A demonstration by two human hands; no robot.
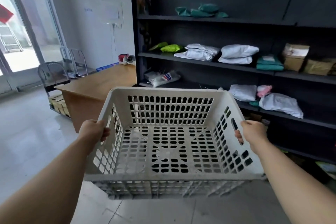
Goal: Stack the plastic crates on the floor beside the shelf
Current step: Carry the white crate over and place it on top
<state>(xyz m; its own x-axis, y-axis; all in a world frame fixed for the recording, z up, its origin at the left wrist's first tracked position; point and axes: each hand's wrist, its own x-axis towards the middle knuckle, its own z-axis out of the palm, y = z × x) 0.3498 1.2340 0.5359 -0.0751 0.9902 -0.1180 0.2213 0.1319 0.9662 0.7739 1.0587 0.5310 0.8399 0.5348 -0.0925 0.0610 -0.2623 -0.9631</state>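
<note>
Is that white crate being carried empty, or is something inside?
Empty. The crate shows only its bare slotted bottom; nothing lies inside it.

both bare arms reach forward, forearms angled slightly inward, wrists straight. the left hand grips the left rim of the crate, back of the hand up, fingers curled round the edge. the right hand grips the right rim, with fingertips showing through the side slot.
</note>
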